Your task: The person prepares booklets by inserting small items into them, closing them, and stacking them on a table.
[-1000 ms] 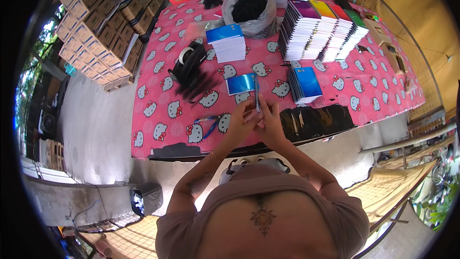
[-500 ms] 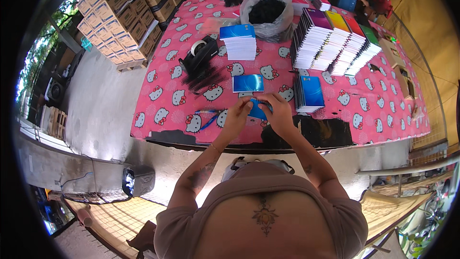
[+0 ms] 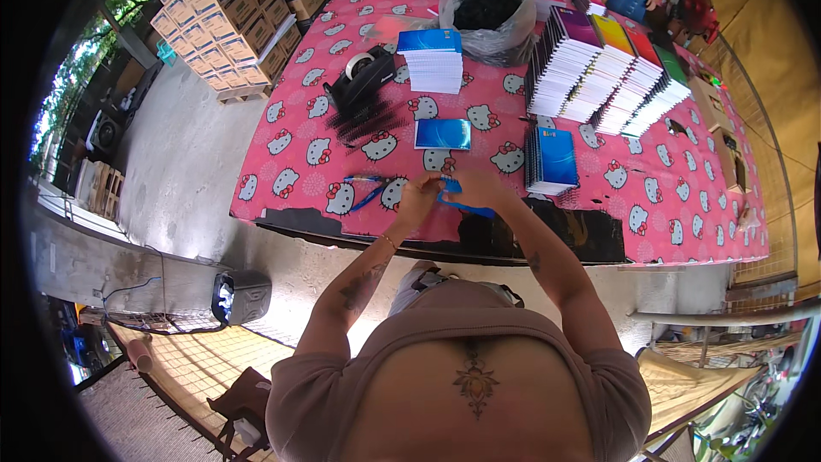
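Note:
A blue-covered notebook [image 3: 469, 207] is between my hands at the table's near edge, tilted and partly hidden by the fingers. My left hand [image 3: 417, 198] pinches its left end with bent fingers. From the other side my right hand [image 3: 481, 187] grips it; those fingertips are partly hidden. Just beyond lies a single blue notebook [image 3: 443, 134], flat on the table. To the right is a small stack of blue spiral notebooks [image 3: 554, 158]. A pliers-like tool with blue handles [image 3: 369, 197] rests left of my left hand.
A tape dispenser [image 3: 359, 77] stands by loose black coils [image 3: 368, 126]. Farther back are a blue-topped stack [image 3: 432, 68], a plastic bag of black material [image 3: 487, 21] and tall notebook stacks [image 3: 590, 77]. Cartons [image 3: 218, 26] rise at far left. Two people stand beyond the table.
The notebook in my hands has tilted and now shows more edge-on. My right hand has turned over it. The person at the far right has become more upright.

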